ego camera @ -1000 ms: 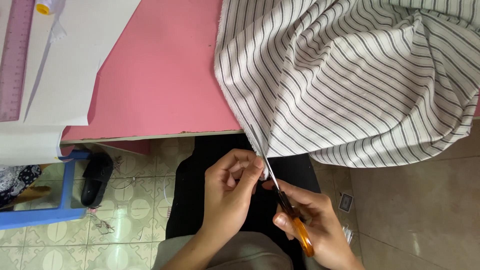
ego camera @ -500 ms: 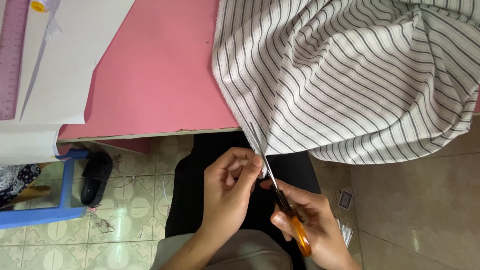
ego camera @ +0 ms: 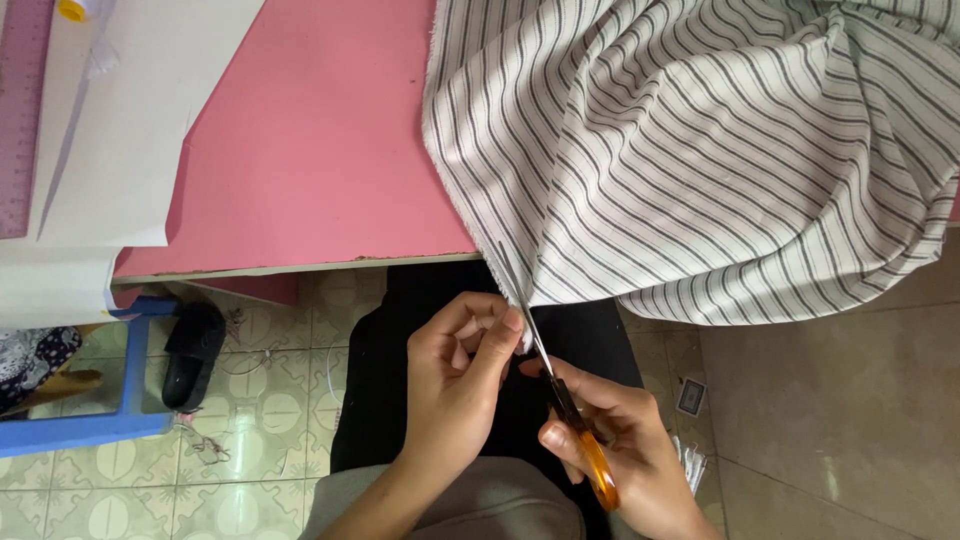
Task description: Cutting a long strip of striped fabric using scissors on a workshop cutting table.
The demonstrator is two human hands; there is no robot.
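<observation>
Head view, looking straight down past the near edge of the tabletop (ego camera: 300, 150) onto the person's lap. Tabletop is pink. Striped fabric (ego camera: 700, 150), white with dark lines, heaped over its right part and spilling over the near edge, hanging down towards the lap.

Left hand (ego camera: 460, 390): fingers curled in, thumb and forefinger pinched on the lowest hanging tip of the striped fabric, just below the near edge. Grip closed on the cloth.

Right hand (ego camera: 620, 440): wrapped around the orange handles of a pair of scissors (ego camera: 560, 400), fingers closed on them. Blades point up and to the left, running along the fabric edge right beside the left fingertips. Blades look narrow, nearly together; how far apart they stand cannot be told. Blade tip meets the cloth at the pinched spot.

Both hands sit close together, almost touching, over dark clothing on the lap.

Far left corner of the tabletop: white paper sheets (ego camera: 130, 120) overlapping the left edge, a purple ruler (ego camera: 20, 110) along the left edge, a small yellow cap (ego camera: 72, 10) at the far edge.

Below the table: tiled floor (ego camera: 260, 400), blue stool frame (ego camera: 100, 400) at left, a black sandal (ego camera: 192, 350) just beside it.
</observation>
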